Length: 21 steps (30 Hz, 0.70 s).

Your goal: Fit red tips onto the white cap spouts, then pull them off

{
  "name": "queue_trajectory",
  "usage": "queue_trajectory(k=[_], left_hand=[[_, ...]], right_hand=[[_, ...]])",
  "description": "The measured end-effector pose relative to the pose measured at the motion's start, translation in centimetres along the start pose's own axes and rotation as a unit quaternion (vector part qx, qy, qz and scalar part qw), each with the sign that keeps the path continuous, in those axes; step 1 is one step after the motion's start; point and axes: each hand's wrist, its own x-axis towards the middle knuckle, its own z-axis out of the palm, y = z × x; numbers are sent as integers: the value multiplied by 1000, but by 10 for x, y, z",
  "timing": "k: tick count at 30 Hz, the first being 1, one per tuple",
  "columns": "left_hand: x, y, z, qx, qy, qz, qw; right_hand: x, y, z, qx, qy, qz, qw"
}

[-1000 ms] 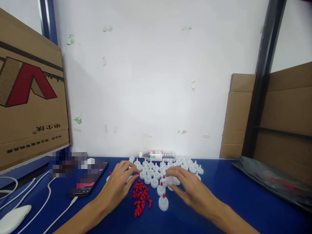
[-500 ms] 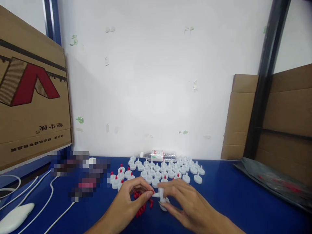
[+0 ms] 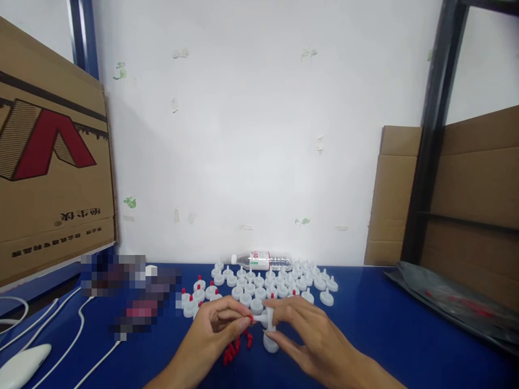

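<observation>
A: Hands?
B: Right hand (image 3: 312, 337) pinches a white nozzle cap (image 3: 268, 320), held sideways just above the blue table (image 3: 385, 324). Left hand (image 3: 219, 329) pinches a small red tip (image 3: 251, 319) btwn thumb & forefinger, right at the cap's spout.
A: Around them?
B: Loose red tips (image 3: 235, 348) under the left hand, another white cap (image 3: 270, 343) below the right. Rows of white caps (image 3: 279, 281) behind, some w/ red tips, then a water bottle (image 3: 261, 260) lying by the wall.
</observation>
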Motion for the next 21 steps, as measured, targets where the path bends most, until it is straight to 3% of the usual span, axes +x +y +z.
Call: queue_trajectory(k=[10, 21], left_hand=[[-2, -1, 4, -2, 6, 16, 1000], [-3, -1, 5, 37, -2, 27, 999]], right_hand=[[-2, -3, 8, -24, -4, -37, 999], [-3, 1, 3, -26, -14, -16, 999]])
